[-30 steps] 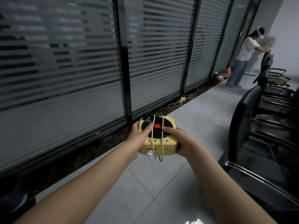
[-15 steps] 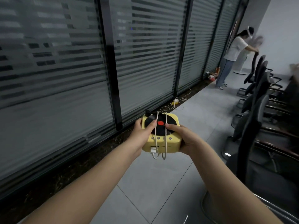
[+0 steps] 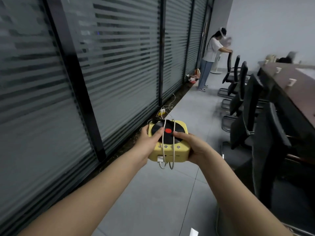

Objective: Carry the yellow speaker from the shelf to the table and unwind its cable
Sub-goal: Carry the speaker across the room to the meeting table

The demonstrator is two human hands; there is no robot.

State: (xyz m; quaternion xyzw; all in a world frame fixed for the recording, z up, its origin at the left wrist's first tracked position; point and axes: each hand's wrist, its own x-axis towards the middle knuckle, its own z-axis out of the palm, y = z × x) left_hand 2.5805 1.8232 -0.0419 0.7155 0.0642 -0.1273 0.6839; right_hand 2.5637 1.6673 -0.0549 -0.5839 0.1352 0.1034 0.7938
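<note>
yellow speaker (image 3: 181, 152) still held, table (image 3: 303, 90) now in view

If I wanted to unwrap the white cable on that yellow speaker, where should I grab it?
Probably the loose loop of the white cable hanging below the near edge of the yellow speaker. Pinch it from the front, underneath: it dangles free there, while on top the strands lie flat across the black disc.

Left of you a striped frosted-glass wall (image 3: 122, 68), right of you black office chairs (image 3: 269, 142), ahead a white-shirted person (image 3: 210, 53)
</note>
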